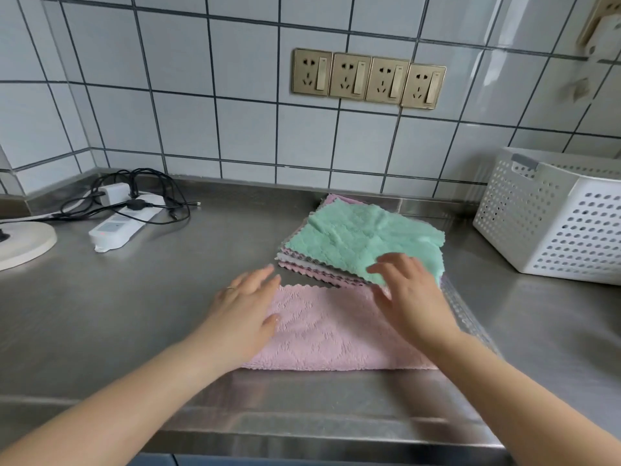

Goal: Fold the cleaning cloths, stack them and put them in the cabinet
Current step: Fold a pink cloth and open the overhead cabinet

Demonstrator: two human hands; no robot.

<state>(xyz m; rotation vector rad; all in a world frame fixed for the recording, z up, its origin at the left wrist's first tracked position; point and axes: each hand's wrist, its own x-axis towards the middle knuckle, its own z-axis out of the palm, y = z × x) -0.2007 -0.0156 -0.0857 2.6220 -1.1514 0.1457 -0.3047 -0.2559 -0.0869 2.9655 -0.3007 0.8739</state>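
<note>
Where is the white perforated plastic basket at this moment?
In the head view, the white perforated plastic basket stands at the right edge on the steel counter, against the tiled wall, right of the cloth stack topped by a green cloth.

Bright, even light; wide-angle bowing; perhaps slight motion blur.

head cam, close, fwd & down over steel counter

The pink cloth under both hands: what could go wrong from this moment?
The pink cloth lies near the counter's front edge, so it may slide off during folding. The right hand touches the green cloth on the unfolded pile and may drag it askew.
</note>
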